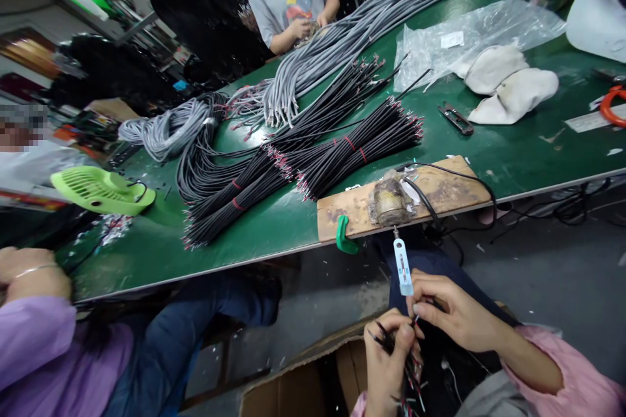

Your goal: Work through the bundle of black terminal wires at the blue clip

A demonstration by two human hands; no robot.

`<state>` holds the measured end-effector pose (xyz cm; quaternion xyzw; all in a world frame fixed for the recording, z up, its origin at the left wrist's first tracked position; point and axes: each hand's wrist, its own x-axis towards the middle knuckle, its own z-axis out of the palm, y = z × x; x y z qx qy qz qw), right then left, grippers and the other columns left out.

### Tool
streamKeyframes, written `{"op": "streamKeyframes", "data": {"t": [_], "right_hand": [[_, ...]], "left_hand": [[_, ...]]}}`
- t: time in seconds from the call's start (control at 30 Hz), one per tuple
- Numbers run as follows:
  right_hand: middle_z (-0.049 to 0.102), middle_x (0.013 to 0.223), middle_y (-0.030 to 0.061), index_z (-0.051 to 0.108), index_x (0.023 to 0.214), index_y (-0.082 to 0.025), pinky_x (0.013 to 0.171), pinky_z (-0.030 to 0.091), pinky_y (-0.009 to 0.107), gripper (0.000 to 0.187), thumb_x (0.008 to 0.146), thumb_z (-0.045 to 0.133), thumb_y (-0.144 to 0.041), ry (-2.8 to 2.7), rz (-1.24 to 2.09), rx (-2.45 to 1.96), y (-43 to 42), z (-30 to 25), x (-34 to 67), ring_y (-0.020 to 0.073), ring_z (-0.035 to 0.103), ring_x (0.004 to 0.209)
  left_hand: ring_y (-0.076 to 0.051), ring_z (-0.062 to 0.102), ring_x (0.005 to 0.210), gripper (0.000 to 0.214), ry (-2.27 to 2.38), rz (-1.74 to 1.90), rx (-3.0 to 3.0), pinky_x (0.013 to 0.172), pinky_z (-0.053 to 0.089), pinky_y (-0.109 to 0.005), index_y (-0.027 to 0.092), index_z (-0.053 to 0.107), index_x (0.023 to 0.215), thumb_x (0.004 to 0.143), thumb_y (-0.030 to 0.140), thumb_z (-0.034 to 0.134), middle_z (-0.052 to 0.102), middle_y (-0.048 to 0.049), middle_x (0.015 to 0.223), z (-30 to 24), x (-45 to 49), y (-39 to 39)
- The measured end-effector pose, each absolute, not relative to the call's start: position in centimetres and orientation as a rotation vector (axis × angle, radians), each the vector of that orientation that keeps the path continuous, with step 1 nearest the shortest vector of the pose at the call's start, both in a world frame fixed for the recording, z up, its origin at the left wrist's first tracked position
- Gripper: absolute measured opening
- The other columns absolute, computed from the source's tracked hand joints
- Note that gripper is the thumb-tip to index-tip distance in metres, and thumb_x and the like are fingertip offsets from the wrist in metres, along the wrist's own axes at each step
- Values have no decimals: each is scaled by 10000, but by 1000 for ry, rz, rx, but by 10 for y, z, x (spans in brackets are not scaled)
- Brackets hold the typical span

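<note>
My left hand [388, 355] is closed around several thin black cables [409, 378], whose red and white wire ends stick out below and beside the fingers. Close against it, the thumb and fingers of my right hand [447, 309] pinch the end of one cable; the fingers partly hide it. Just above my right fingertips is a light blue plastic piece [402, 267] on the shaft of a small taped motor [391, 201]. That motor sits on a wooden board [452, 186] at the table's edge.
Bundles of black cables [362, 146] and long grey cables [337, 55] lie on the green table [274, 251]. Nippers [456, 118], white gloves [513, 85] and a green fan [100, 190] are there too. A cardboard box [288, 384] stands below. Co-workers sit left and across.
</note>
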<state>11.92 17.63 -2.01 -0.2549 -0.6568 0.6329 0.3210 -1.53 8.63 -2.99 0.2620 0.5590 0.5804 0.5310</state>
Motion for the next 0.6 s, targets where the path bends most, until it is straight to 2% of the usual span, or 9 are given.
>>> {"op": "streamKeyframes", "data": {"t": [0.1, 0.2, 0.27, 0.37, 0.47, 0.6], "right_hand": [[607, 812, 50, 682, 852, -152, 666, 447, 293, 341, 944, 535, -446, -1650, 1747, -642, 179, -19, 121, 166, 561, 732], [669, 823, 64, 718, 938, -177, 774, 438, 353, 230, 911, 619, -383, -1727, 1521, -581, 180, -15, 121, 199, 574, 820], [679, 770, 58, 727, 881, -188, 752, 430, 366, 177, 911, 630, -332, -1731, 1366, -566, 179, -13, 118, 198, 564, 780], [657, 696, 49, 714, 771, -188, 672, 424, 352, 223, 919, 616, -323, -1642, 1290, -579, 175, -13, 112, 192, 545, 717], [663, 714, 51, 708, 809, -184, 697, 432, 365, 200, 919, 611, -319, -1563, 1342, -567, 173, -16, 108, 192, 550, 718], [684, 727, 55, 716, 843, -185, 724, 432, 377, 133, 903, 613, -245, -1549, 1353, -564, 174, -16, 110, 194, 553, 724]], "left_hand": [[-71, 454, 376, 354, 1352, 1341, 689, 360, 338, -185, 143, 691, 612, 744, 467, 747, 582, -16, 566, -20, -19, 90], [-78, 453, 380, 401, 1380, 1319, 650, 351, 314, -185, 143, 678, 600, 736, 516, 737, 582, -22, 554, -14, -21, 92], [-76, 460, 398, 393, 1389, 1342, 631, 376, 326, -177, 142, 681, 609, 731, 509, 749, 587, -19, 536, -12, -20, 93], [-55, 430, 401, 416, 1374, 1363, 638, 412, 329, -164, 127, 656, 577, 745, 496, 747, 558, -6, 490, -8, -16, 95], [-39, 391, 388, 452, 1325, 1367, 593, 403, 306, -149, 123, 614, 553, 747, 512, 740, 507, 16, 459, -7, -15, 95], [-30, 403, 377, 422, 1352, 1382, 519, 386, 286, -131, 133, 632, 617, 730, 521, 754, 522, 24, 474, -7, -16, 96]]}}
